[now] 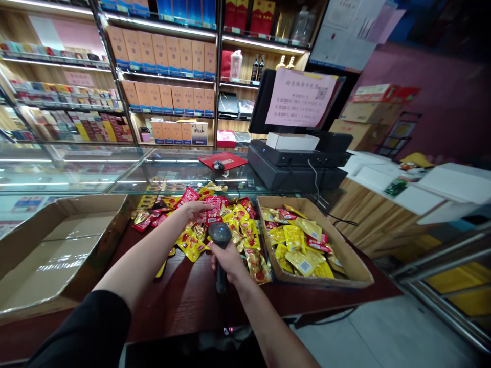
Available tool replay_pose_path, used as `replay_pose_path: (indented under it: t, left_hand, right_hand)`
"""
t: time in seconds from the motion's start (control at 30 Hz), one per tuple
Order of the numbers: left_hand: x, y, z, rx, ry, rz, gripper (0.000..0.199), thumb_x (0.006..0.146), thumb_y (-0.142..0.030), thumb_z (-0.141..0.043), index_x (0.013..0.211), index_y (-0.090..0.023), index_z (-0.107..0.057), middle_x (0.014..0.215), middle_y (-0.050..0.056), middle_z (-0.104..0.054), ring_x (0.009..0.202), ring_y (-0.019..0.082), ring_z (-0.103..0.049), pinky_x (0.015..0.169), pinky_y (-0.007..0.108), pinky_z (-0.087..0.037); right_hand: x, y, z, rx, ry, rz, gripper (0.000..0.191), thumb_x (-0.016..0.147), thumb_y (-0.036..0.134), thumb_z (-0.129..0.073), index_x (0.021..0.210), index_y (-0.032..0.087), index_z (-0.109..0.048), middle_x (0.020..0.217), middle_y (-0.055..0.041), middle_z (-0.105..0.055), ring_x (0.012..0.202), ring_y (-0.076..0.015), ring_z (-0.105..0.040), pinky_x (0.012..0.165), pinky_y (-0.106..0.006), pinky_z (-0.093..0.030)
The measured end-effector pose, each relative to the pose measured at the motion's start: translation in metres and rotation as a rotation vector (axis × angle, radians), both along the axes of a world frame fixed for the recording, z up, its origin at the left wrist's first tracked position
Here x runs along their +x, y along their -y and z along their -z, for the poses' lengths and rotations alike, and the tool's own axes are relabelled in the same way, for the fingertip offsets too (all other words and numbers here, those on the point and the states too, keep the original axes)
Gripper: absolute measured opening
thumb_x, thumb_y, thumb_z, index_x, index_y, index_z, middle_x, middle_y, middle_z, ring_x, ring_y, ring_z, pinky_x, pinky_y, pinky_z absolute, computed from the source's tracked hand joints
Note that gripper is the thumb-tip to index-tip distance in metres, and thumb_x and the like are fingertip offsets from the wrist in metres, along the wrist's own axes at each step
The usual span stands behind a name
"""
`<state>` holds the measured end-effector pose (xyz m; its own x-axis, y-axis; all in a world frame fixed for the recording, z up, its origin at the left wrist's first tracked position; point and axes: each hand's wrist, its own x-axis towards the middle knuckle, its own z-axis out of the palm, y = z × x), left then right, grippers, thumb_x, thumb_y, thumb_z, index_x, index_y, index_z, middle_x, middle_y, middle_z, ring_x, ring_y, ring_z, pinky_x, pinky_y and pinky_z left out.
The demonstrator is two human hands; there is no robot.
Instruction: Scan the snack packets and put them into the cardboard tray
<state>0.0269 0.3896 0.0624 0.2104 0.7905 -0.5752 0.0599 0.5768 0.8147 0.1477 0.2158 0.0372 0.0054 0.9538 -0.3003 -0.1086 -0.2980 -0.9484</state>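
My right hand (229,261) is wrapped round the handle of a black handheld scanner (220,234), whose head points away from me over the counter. Beyond it, my left hand (195,210) reaches over a pile of snack packets and has its fingers on a red packet (217,205). Whether those fingers pinch the packet or only rest on it is not clear. Yellow packets (192,244) lie loose around both hands. To the right, a cardboard tray (355,271) holds several yellow and red packets (294,237).
An empty-looking cardboard tray (90,250) stands at the left on the dark red counter (180,301). Behind the pile are a mouse (218,165) on a red mat (236,159), a monitor (264,102) and a black cash drawer (299,171). Stocked shelves (161,76) line the back.
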Motion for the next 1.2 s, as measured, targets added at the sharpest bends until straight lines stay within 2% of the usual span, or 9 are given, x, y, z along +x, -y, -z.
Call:
replay_pose_path:
  t: [0.13, 0.3, 0.57, 0.8, 0.97, 1.07, 1.13, 1.2]
  left_hand:
    - [0.0, -0.001, -0.005, 0.005, 0.011, 0.015, 0.034, 0.059, -0.018, -0.078, 0.083, -0.019, -0.054, 0.071, 0.0, -0.064, 0.058, 0.012, -0.059, 0.063, 0.028, -0.049]
    - [-0.002, -0.006, -0.006, 0.016, -0.009, 0.019, 0.036, 0.061, -0.018, -0.077, 0.088, -0.021, -0.055, 0.072, -0.002, -0.064, 0.057, 0.011, -0.058, 0.062, 0.027, -0.05]
    - [-0.002, -0.005, -0.007, -0.003, 0.017, 0.038, 0.034, 0.059, -0.018, -0.078, 0.084, -0.02, -0.056, 0.074, -0.001, -0.065, 0.063, 0.014, -0.061, 0.069, 0.031, -0.051]
    - [-0.002, -0.001, -0.006, 0.008, -0.002, -0.021, 0.046, 0.06, -0.019, -0.078, 0.1, -0.021, -0.055, 0.091, 0.007, -0.063, 0.082, 0.022, -0.063, 0.075, 0.038, -0.05]
    - [-0.004, 0.002, -0.008, 0.001, 0.028, 0.025, 0.037, 0.062, -0.017, -0.076, 0.092, -0.021, -0.055, 0.08, 0.001, -0.065, 0.061, 0.013, -0.061, 0.065, 0.03, -0.051]
    - [-0.006, 0.01, -0.006, 0.002, 0.036, 0.08, 0.034, 0.059, -0.019, -0.079, 0.085, -0.019, -0.056, 0.075, 0.0, -0.066, 0.055, 0.011, -0.06, 0.059, 0.026, -0.05]
    - [-0.007, 0.02, -0.005, 0.003, 0.03, 0.09, 0.037, 0.057, -0.021, -0.08, 0.086, -0.019, -0.056, 0.076, 0.001, -0.066, 0.054, 0.012, -0.06, 0.056, 0.026, -0.05]
    - [-0.007, 0.033, -0.004, 0.002, 0.028, 0.083, 0.041, 0.056, -0.022, -0.081, 0.088, -0.019, -0.055, 0.077, 0.001, -0.067, 0.054, 0.013, -0.06, 0.055, 0.027, -0.05]
  right_hand:
    - [-0.004, 0.0, 0.0, 0.011, 0.017, 0.016, 0.021, 0.063, 0.034, -0.062, 0.067, 0.018, -0.05, 0.035, 0.0076, -0.044, 0.028, -0.0078, -0.038, 0.032, -0.02, -0.032]
    - [-0.006, 0.0, -0.001, 0.005, -0.004, 0.03, 0.019, 0.061, 0.031, -0.063, 0.067, 0.018, -0.05, 0.033, 0.0088, -0.041, 0.027, -0.0076, -0.037, 0.031, -0.019, -0.031]
    - [-0.004, -0.002, 0.001, 0.052, -0.027, 0.017, 0.017, 0.062, 0.029, -0.06, 0.067, 0.018, -0.049, 0.035, 0.0089, -0.041, 0.029, -0.0072, -0.037, 0.031, -0.019, -0.034]
    - [-0.005, -0.001, 0.0, 0.063, -0.002, 0.012, 0.016, 0.063, 0.029, -0.059, 0.069, 0.018, -0.05, 0.035, 0.009, -0.041, 0.028, -0.0077, -0.037, 0.032, -0.02, -0.033]
    - [0.001, -0.003, -0.003, 0.066, -0.052, 0.041, 0.013, 0.061, 0.026, -0.06, 0.068, 0.017, -0.054, 0.039, 0.0066, -0.047, 0.032, -0.0082, -0.041, 0.036, -0.021, -0.035]
    - [0.017, -0.014, -0.007, 0.132, -0.097, 0.176, 0.014, 0.058, 0.018, -0.062, 0.071, 0.015, -0.06, 0.054, 0.0034, -0.057, 0.045, -0.0076, -0.049, 0.047, -0.019, -0.041]
    - [0.032, -0.024, -0.012, 0.07, -0.141, 0.24, 0.02, 0.057, 0.016, -0.064, 0.077, 0.015, -0.063, 0.054, 0.0043, -0.056, 0.047, -0.0076, -0.049, 0.049, -0.019, -0.041]
    - [0.047, -0.033, -0.019, -0.078, -0.301, 0.127, 0.026, 0.058, 0.013, -0.062, 0.085, 0.016, -0.063, 0.057, 0.0031, -0.058, 0.05, -0.0098, -0.053, 0.051, -0.021, -0.044]
